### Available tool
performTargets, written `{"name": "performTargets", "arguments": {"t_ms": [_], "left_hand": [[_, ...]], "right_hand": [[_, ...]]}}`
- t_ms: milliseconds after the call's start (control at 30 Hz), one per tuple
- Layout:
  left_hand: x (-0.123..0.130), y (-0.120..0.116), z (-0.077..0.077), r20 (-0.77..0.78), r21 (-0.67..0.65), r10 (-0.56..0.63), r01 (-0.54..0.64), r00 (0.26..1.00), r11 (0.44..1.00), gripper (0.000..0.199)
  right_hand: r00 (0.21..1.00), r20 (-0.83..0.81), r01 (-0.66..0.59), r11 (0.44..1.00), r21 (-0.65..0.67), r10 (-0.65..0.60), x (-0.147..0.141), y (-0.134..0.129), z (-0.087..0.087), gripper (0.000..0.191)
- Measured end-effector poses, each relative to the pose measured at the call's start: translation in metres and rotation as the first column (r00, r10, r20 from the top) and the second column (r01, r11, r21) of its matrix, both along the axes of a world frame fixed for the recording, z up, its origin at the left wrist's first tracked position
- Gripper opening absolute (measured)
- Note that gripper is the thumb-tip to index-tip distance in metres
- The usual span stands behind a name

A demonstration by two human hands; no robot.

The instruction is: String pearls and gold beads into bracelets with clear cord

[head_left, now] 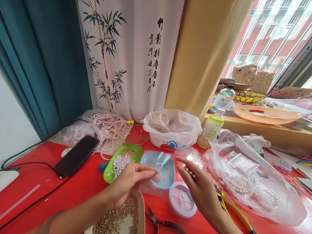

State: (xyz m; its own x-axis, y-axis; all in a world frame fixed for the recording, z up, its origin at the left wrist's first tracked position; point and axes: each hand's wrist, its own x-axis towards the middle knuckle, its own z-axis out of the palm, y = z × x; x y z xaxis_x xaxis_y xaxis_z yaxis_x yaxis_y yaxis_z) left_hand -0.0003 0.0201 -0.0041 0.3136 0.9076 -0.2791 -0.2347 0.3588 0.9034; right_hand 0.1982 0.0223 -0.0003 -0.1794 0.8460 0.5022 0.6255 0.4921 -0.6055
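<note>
Right hand (200,188): fingers curled over a cluster of small beads (190,173), held against the palm. Left hand (132,178): thumb and fingers nearly together, a narrow pinch; blurred, so whether anything is held cannot be told. It stands above the far end of a white tray (143,221) containing gold-coloured beads (105,227). Beyond: blue tray (171,161) with tiny pieces, beside a green tray (107,173) containing pearl-like beads (119,164). Black-handled pliers (174,226) lie just right of the white tray.
</note>
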Motion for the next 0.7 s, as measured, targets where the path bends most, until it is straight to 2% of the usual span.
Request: {"name": "performTargets", "arguments": {"t_ms": [67, 133, 267, 367, 467, 567, 700], "left_hand": [[0.001, -0.001, 0.005, -0.029, 0.006, 0.011, -0.011, 1.0, 1.0, 0.027], [0.002, -0.003, 0.009, -0.082, 0.009, 0.011, -0.01, 0.997, 1.0, 0.025], [0.005, -0.006, 0.008, -0.222, 0.048, -0.046, 0.058, 0.974, 0.997, 0.023], [0.006, -0.006, 0.001, -0.314, 0.128, -0.066, 0.111, 0.947, 0.985, 0.02], [0.006, -0.006, -0.005, -0.354, 0.177, -0.036, 0.105, 0.935, 0.978, 0.021], [0.006, -0.006, -0.005, -0.343, 0.182, -0.033, 0.101, 0.939, 0.978, 0.022], [0.007, -0.006, -0.005, -0.355, 0.184, -0.011, 0.081, 0.935, 0.98, 0.021]], "right_hand": [[0.987, -0.153, 0.023, 0.988, -0.154, -0.047, -0.001, -0.001, 0.009, 0.032], [0.976, -0.208, 0.029, 0.981, -0.193, -0.07, -0.001, -0.003, 0.016, 0.035], [0.995, -0.101, 0.002, 0.971, -0.238, -0.027, -0.002, -0.008, 0.022, 0.043], [0.999, 0.002, -0.047, 0.925, -0.376, 0.052, -0.003, -0.01, 0.025, 0.034], [0.987, 0.015, -0.133, 0.876, -0.463, 0.158, -0.004, -0.011, 0.028, 0.029], [0.986, -0.031, -0.162, 0.873, -0.46, 0.166, -0.004, -0.011, 0.032, 0.029], [0.984, -0.162, -0.121, 0.94, -0.319, 0.072, -0.001, -0.012, 0.041, 0.026]]}}
